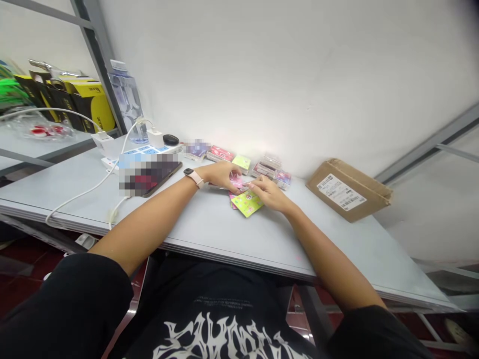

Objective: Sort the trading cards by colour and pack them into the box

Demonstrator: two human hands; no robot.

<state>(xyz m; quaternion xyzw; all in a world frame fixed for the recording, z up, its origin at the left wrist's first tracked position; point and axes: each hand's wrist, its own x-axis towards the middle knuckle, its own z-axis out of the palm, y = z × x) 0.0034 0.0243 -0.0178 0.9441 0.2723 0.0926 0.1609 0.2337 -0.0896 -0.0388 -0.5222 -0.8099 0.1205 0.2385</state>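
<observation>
My left hand [221, 175], with a watch on its wrist, curls its fingers and thumb around a pink card [235, 180] low over the table. My right hand [270, 193] meets it from the right, thumb and fingertips pinched together at the card's edge. What sits in that pinch is too small and blurred to make out. Below both hands a yellow-green printed card [247, 204] lies on the table, overlapping more pink cards [232, 201].
Behind my hands small stacks line the wall, including a red stack [220, 153] and a green stack [241, 162]. A cardboard box [346, 192] leans at right. Toward the left are a phone [159, 179], a power strip [144, 152], white cables and a water bottle [127, 97].
</observation>
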